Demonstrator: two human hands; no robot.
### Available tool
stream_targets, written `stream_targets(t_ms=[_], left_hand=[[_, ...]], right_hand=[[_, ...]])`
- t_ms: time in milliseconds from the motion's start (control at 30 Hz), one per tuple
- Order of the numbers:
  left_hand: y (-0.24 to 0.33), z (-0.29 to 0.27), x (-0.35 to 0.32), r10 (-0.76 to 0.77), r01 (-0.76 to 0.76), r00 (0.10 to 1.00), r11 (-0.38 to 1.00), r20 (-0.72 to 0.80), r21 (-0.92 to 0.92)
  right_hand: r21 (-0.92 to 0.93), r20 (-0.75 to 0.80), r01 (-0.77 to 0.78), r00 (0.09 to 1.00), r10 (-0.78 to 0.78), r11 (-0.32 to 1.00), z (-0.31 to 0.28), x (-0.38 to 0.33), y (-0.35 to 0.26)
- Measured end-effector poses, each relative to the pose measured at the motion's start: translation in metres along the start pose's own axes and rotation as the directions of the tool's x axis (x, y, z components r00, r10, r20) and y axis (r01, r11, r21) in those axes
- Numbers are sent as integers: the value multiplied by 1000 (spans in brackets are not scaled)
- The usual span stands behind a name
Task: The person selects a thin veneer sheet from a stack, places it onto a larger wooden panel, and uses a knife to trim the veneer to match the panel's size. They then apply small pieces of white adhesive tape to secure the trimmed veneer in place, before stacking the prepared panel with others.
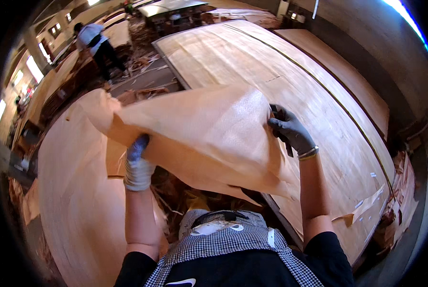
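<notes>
A thin, pale wood veneer sheet (199, 119) is lifted in front of me, bent and buckled between my hands. My left hand (138, 162), in a blue and white glove, is closed on its near edge; the fingertips are partly hidden. At the sheet's right end, my right hand (293, 130) in a dark grey glove grips the edge. A dark, narrow piece (289, 149) shows below those fingers; its kind is unclear. Beneath and right of the sheet spreads a wide veneer-covered stack (329, 138). Another large veneer sheet (73, 177) lies at the left.
Torn veneer scraps (398, 201) hang at the right edge of the stack. A long board (338, 67) lies along the far right wall. At the far left, a person (96, 43) bends over other stacks. A light-topped table (168, 7) stands at the back.
</notes>
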State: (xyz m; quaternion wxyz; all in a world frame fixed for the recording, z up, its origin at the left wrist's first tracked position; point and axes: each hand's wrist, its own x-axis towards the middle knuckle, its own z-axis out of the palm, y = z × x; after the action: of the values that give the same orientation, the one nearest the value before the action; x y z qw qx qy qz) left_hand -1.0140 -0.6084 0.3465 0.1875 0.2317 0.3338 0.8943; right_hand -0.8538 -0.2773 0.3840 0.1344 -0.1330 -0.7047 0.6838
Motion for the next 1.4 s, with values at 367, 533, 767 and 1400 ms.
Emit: stream_targets(t_ms=[367, 533, 767, 1400], left_hand=[[-159, -80, 196, -643, 668, 744, 723, 180, -178], [-247, -83, 248, -853, 895, 440, 391, 279, -217], [-345, -104, 350, -955, 949, 283, 266, 88, -171], [-443, -7, 463, -983, 728, -161, -178, -87, 662]], right_hand=[[-158, -601, -386, 768, 222, 909, -40, 60, 19], [-279, -803, -518, 588, 100, 809, -53, 79, 53], [-521, -825, -673, 554, -109, 526, -103, 165, 111], [-284, -953, -907, 304, 15, 310, -267, 274, 220]])
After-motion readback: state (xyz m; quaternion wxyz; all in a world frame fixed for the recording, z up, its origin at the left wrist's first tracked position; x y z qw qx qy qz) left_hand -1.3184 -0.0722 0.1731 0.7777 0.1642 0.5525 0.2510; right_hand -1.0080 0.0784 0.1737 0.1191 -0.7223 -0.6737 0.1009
